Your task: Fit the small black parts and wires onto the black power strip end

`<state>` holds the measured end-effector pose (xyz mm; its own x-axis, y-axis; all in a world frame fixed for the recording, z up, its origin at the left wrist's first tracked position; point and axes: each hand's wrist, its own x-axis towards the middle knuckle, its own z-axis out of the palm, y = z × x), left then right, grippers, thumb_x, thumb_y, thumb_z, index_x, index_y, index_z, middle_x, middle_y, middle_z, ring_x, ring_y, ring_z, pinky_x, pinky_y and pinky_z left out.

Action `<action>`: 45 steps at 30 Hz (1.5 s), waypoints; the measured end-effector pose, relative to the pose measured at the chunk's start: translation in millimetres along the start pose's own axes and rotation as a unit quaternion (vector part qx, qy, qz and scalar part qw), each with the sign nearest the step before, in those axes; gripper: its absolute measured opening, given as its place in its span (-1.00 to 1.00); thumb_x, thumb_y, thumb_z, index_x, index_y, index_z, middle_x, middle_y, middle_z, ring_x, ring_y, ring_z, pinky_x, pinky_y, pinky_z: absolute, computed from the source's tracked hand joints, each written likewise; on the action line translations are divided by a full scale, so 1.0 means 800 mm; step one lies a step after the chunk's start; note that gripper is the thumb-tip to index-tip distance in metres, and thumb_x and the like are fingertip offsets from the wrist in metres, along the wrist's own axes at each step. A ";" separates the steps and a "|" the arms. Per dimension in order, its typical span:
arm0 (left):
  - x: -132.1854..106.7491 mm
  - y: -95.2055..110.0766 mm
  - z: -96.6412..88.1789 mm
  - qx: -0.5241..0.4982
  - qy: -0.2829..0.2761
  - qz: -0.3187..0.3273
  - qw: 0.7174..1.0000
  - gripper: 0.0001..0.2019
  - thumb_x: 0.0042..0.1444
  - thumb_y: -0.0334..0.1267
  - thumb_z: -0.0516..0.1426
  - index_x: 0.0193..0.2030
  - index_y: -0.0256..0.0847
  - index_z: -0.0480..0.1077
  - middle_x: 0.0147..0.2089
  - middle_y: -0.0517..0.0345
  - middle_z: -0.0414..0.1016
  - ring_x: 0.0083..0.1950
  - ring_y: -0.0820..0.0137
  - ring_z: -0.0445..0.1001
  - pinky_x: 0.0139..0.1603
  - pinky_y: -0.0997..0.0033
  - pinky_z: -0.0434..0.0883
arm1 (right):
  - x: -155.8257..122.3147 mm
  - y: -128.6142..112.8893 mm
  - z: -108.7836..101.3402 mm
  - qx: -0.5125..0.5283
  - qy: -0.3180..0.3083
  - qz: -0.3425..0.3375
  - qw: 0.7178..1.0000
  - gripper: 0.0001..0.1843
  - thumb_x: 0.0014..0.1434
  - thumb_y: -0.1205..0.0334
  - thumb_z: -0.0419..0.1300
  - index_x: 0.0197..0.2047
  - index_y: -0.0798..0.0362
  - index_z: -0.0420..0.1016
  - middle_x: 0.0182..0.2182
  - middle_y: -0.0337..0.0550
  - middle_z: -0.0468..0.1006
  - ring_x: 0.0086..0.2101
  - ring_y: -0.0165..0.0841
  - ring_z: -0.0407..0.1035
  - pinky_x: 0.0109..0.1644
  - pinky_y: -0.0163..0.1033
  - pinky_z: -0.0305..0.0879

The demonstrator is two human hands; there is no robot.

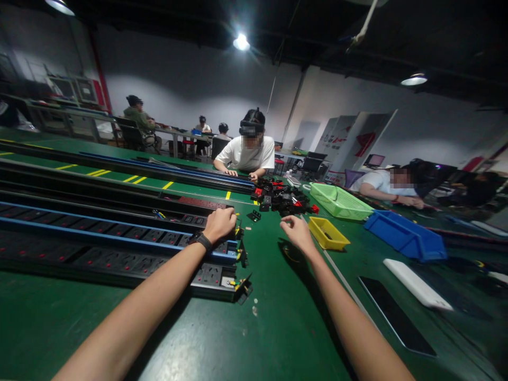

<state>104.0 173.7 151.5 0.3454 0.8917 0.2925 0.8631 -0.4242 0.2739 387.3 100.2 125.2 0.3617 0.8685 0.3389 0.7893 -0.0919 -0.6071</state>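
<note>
My left hand (220, 224), with a dark watch on its wrist, is curled over the right end of a long black power strip (186, 218). Its fingertips are partly hidden. Nearer to me lie more power strips, one with blue edges (154, 236) and one in front (138, 259); yellow-green wires and loose black end caps (243, 290) stick out at their right ends. Above the green table, my right hand (296, 231) has thumb and forefinger together in a pinch. Whatever might be between those fingers is too small to see. Just right of it stands a yellow bin (328, 234) with small parts inside.
Beyond my hands lies a heap of black and red plastic pieces (278, 196). A green basket (340, 201), a blue bin (405, 235), a white power bank (416, 284) and a dark phone (397, 316) are on the right. A co-worker (248, 151) leans on the table opposite.
</note>
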 end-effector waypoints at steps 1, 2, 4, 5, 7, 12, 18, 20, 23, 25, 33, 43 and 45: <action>0.000 0.000 0.001 -0.001 0.000 -0.001 1.000 -0.63 0.37 -0.16 -0.05 -0.05 -0.07 0.60 -0.07 -0.04 0.70 -0.05 0.13 0.65 -0.05 0.29 0.46 | -0.013 0.011 -0.003 -0.027 0.000 0.003 1.000 -0.72 0.27 0.12 0.16 -0.11 0.06 0.65 -0.38 -0.14 0.63 -0.36 -0.29 0.47 -0.29 -0.28 0.20; 0.000 0.000 0.001 -0.002 0.000 -0.001 1.000 -0.63 0.36 -0.16 -0.04 -0.05 -0.07 0.60 -0.07 -0.04 0.70 -0.05 0.13 0.65 -0.04 0.29 0.46 | -0.026 0.020 -0.004 -0.053 -0.005 0.011 0.999 -0.71 0.29 0.09 0.15 -0.13 0.04 0.63 -0.38 -0.14 0.63 -0.35 -0.29 0.47 -0.30 -0.28 0.18; 0.000 0.001 0.001 -0.005 -0.001 -0.002 1.000 -0.64 0.36 -0.15 -0.03 -0.05 -0.07 0.61 -0.07 -0.04 0.70 -0.04 0.12 0.65 -0.03 0.29 0.46 | -0.049 0.030 -0.006 -0.097 -0.023 0.034 0.994 -0.67 0.32 -0.02 0.14 -0.12 0.01 0.61 -0.37 -0.14 0.62 -0.34 -0.27 0.47 -0.32 -0.27 0.14; 0.000 0.001 0.001 -0.006 -0.001 -0.003 1.000 -0.64 0.35 -0.15 -0.03 -0.06 -0.07 0.61 -0.06 -0.04 0.70 -0.04 0.12 0.65 -0.03 0.29 0.47 | -0.057 0.032 -0.007 -0.115 -0.036 0.042 0.992 -0.64 0.32 -0.09 0.15 -0.11 0.00 0.61 -0.36 -0.14 0.62 -0.32 -0.25 0.48 -0.33 -0.27 0.13; -0.001 0.001 0.000 -0.008 0.000 -0.006 1.000 -0.64 0.35 -0.15 -0.03 -0.06 -0.07 0.61 -0.06 -0.04 0.70 -0.03 0.12 0.65 -0.03 0.29 0.47 | -0.068 0.028 -0.010 -0.148 -0.075 0.048 0.985 -0.58 0.28 -0.18 0.20 -0.09 -0.01 0.60 -0.33 -0.12 0.63 -0.29 -0.22 0.49 -0.33 -0.26 0.12; -0.001 0.000 -0.003 -0.013 0.002 -0.021 1.000 -0.64 0.33 -0.15 -0.02 -0.08 -0.08 0.61 -0.07 -0.04 0.70 -0.05 0.13 0.66 -0.04 0.29 0.48 | -0.072 0.014 -0.004 -0.214 -0.134 0.010 0.967 -0.80 0.29 0.15 0.21 -0.13 0.01 0.63 -0.21 -0.04 0.67 -0.21 -0.21 0.52 -0.25 -0.25 0.18; -0.001 0.000 -0.004 -0.022 0.010 -0.036 0.999 -0.64 0.34 -0.15 -0.03 -0.08 -0.10 0.61 -0.06 -0.07 0.70 -0.04 0.11 0.66 -0.03 0.27 0.48 | -0.027 0.000 0.036 -0.056 -0.097 -0.108 0.988 -0.78 0.25 0.25 0.16 -0.15 0.05 0.63 -0.19 -0.06 0.68 -0.17 -0.25 0.51 -0.05 -0.22 0.32; -0.001 0.001 -0.004 -0.025 0.012 -0.038 0.999 -0.64 0.34 -0.16 -0.03 -0.08 -0.10 0.61 -0.06 -0.09 0.70 -0.04 0.10 0.66 -0.03 0.26 0.49 | -0.002 -0.016 0.055 0.029 -0.091 -0.109 0.989 -0.80 0.22 0.20 0.19 -0.20 0.07 0.62 -0.25 -0.08 0.68 -0.22 -0.25 0.52 -0.07 -0.21 0.36; 0.000 0.001 -0.002 -0.028 0.013 -0.041 0.999 -0.64 0.35 -0.17 -0.03 -0.07 -0.10 0.60 -0.05 -0.11 0.70 -0.04 0.09 0.66 -0.02 0.24 0.49 | 0.030 -0.044 0.085 0.106 -0.087 -0.102 0.985 -0.78 0.19 0.15 0.20 -0.21 0.08 0.61 -0.30 -0.10 0.69 -0.26 -0.25 0.53 -0.09 -0.21 0.40; 0.000 0.001 0.001 -0.030 0.012 -0.041 0.999 -0.64 0.35 -0.17 -0.03 -0.07 -0.09 0.61 -0.06 -0.10 0.70 -0.04 0.09 0.67 -0.01 0.24 0.49 | 0.044 -0.061 0.104 0.131 -0.089 -0.109 0.981 -0.78 0.17 0.16 0.20 -0.21 0.08 0.62 -0.28 -0.10 0.70 -0.26 -0.26 0.54 -0.08 -0.20 0.41; 0.001 0.001 0.012 -0.036 0.005 -0.040 0.999 -0.64 0.35 -0.16 -0.03 -0.06 -0.07 0.61 -0.06 -0.08 0.70 -0.02 0.10 0.67 -0.05 0.27 0.49 | 0.065 -0.081 0.144 0.147 -0.133 -0.146 0.969 -0.79 0.14 0.21 0.24 -0.22 0.11 0.66 -0.28 -0.07 0.71 -0.26 -0.27 0.55 -0.09 -0.22 0.42; 0.003 -0.001 0.016 -0.045 0.002 -0.052 0.998 -0.65 0.36 -0.16 -0.04 -0.08 -0.07 0.60 -0.08 -0.08 0.71 -0.05 0.11 0.67 -0.08 0.29 0.48 | 0.064 -0.085 0.155 0.099 -0.115 -0.154 0.976 -0.83 0.18 0.23 0.24 -0.26 0.07 0.66 -0.30 -0.09 0.71 -0.29 -0.27 0.54 -0.11 -0.23 0.41; 0.003 -0.001 0.017 -0.046 -0.001 -0.055 0.997 -0.64 0.37 -0.16 -0.04 -0.07 -0.07 0.60 -0.08 -0.09 0.70 -0.04 0.09 0.67 -0.08 0.27 0.48 | 0.064 -0.084 0.153 0.103 -0.120 -0.155 0.975 -0.83 0.18 0.23 0.25 -0.25 0.08 0.67 -0.29 -0.09 0.71 -0.29 -0.28 0.53 -0.12 -0.24 0.40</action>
<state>109.0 178.2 139.7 0.2507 0.9341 0.2543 0.8588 -0.3358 0.3869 291.9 210.5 95.3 -0.0247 0.9299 0.3669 0.7172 0.2721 -0.6415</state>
